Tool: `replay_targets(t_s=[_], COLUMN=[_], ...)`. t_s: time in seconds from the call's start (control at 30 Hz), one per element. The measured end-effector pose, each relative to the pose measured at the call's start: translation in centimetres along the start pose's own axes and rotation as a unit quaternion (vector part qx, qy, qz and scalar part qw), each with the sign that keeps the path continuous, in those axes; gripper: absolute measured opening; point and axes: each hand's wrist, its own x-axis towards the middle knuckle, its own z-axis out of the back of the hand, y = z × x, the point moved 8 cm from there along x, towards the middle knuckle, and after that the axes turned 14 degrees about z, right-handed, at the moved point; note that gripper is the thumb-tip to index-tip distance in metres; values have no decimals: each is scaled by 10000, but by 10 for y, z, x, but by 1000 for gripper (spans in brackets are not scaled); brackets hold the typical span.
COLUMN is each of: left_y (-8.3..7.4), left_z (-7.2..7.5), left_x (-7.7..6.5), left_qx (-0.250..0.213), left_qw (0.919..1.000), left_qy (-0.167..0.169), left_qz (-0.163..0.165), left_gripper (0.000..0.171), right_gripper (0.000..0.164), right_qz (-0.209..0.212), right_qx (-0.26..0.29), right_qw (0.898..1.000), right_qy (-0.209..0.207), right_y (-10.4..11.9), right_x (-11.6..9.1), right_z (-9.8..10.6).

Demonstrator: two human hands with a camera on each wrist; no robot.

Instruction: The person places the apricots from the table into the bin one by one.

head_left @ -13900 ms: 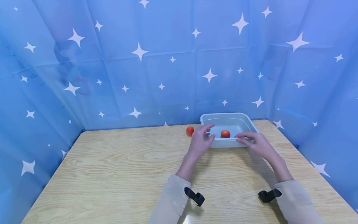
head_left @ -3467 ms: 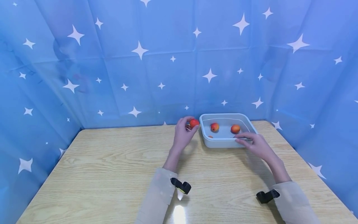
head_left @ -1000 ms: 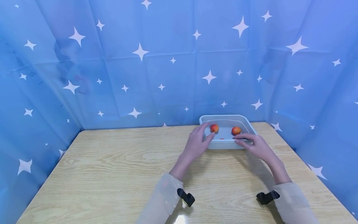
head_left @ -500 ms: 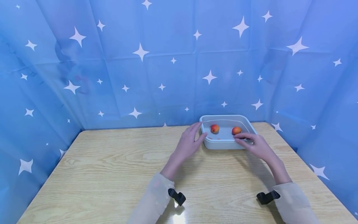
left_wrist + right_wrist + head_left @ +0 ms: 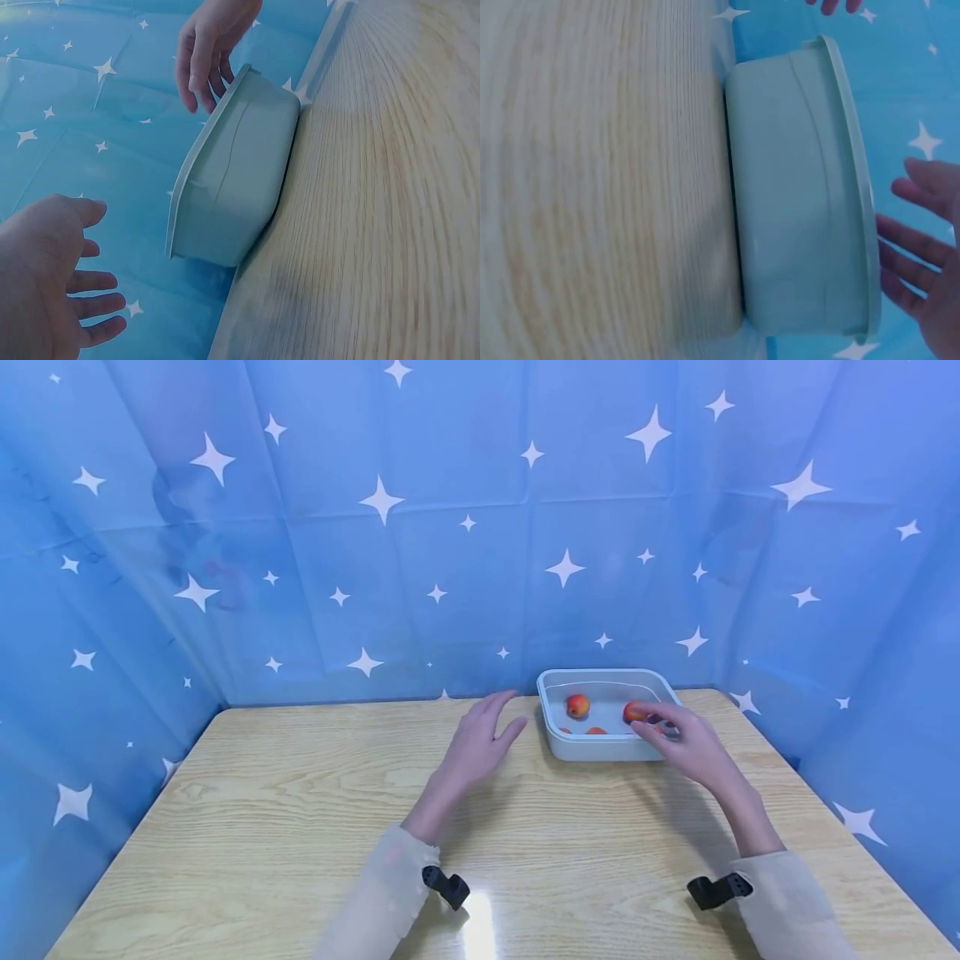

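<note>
A pale blue-grey plastic basin (image 5: 600, 751) stands at the back right of the wooden table. Inside lie several small, round, red-and-orange fruits; one fruit (image 5: 577, 706) is at the left, another fruit (image 5: 633, 711) at the right, and part of a third fruit (image 5: 596, 731) shows above the front rim. My left hand (image 5: 477, 739) hovers left of the basin, fingers spread and holding nothing. In the left wrist view, that left hand (image 5: 45, 274) is apart from the basin wall. My right hand (image 5: 692, 748) is at the right front rim, thumb and fingers parted, fingertips overlapping the right fruit.
A blue star-patterned curtain (image 5: 465, 560) hangs directly behind the table's back edge and along both sides. The wooden tabletop (image 5: 262, 827) stretches left and forward of the basin. A black wrist camera (image 5: 446, 887) sits on the left sleeve, another camera (image 5: 718, 890) on the right.
The left hand carried a red fruit from the table into the basin, let go and drew back left. The right hand's fingers have parted at the rim. More fruits lie in the basin than before.
</note>
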Motion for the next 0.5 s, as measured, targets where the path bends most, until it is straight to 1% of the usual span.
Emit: replay_targets(t_s=[0.3,0.5], left_y=[14,27], left_z=[19,36], left_x=[-8,-14], left_qx=[205,469], left_qw=[9993,9974], left_qy=[-289,-526], left_qz=[-133,-167], left_gripper=[52,51], right_gripper=[41,46], right_qz=[179,228], right_qx=[8,-127], right_qw=[9998,9997], right_qy=[-110,42], right_y=[10,14], right_x=[7,12], right_z=[3,2])
